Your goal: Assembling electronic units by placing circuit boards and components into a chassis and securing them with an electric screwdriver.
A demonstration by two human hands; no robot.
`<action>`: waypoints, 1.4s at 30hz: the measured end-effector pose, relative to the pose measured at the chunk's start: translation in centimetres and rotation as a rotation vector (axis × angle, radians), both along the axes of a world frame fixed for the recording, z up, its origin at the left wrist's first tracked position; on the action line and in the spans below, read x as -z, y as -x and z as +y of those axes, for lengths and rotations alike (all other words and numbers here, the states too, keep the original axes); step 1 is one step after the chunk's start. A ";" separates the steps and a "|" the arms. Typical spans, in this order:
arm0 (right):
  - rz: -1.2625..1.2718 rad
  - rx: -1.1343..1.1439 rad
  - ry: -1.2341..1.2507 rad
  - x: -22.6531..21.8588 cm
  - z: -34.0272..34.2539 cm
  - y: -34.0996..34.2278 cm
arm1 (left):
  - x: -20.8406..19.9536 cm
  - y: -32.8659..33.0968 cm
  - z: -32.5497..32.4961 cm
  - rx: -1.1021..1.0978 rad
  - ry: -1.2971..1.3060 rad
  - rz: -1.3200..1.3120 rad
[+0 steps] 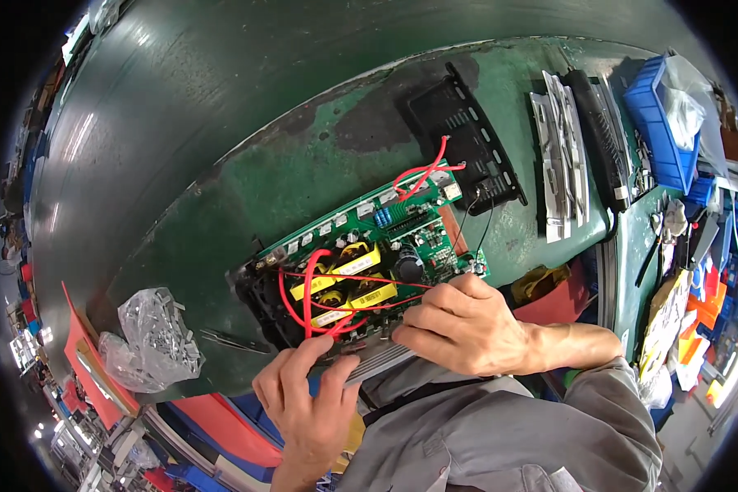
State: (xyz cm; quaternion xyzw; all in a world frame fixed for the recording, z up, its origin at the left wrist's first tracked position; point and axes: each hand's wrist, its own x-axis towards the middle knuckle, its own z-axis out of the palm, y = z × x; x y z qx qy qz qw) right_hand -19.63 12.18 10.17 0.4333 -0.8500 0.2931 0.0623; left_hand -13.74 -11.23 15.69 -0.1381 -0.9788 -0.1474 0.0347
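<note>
A green circuit board (422,230) lies slantwise on the bench, with yellow-wrapped transformers (336,287) and thick red wires (308,287) at its left part. Along its near edge runs a ribbed silver metal strip (379,363). My left hand (307,398) grips the strip's left end between thumb and fingers, close to the red wires. My right hand (471,328) is closed at the near right edge of the board, fingers curled; what they pinch is hidden. A black end panel (275,316) stands at the board's left end.
A slotted black panel (467,135), joined by wires, lies beyond the board. Metal strips (562,156), a black-handled tool (596,123) and a blue bin (660,123) are at the right. Tweezers (234,340) and a clear bag of small parts (156,340) lie left.
</note>
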 end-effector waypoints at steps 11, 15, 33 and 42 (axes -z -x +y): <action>-0.070 -0.036 -0.082 -0.9 -0.4 0.5 | 2.4 -1.0 -0.5 0.026 0.030 0.085; -0.068 -0.024 -0.143 -1.2 -0.6 0.5 | 2.4 -1.1 -0.4 -0.042 0.043 0.094; 0.023 0.144 -0.036 -1.6 1.4 -0.2 | 3.0 -0.1 -2.0 0.057 -0.047 0.114; 0.037 0.122 -0.146 -1.4 1.5 0.1 | 2.7 0.4 -1.7 0.100 -0.063 0.095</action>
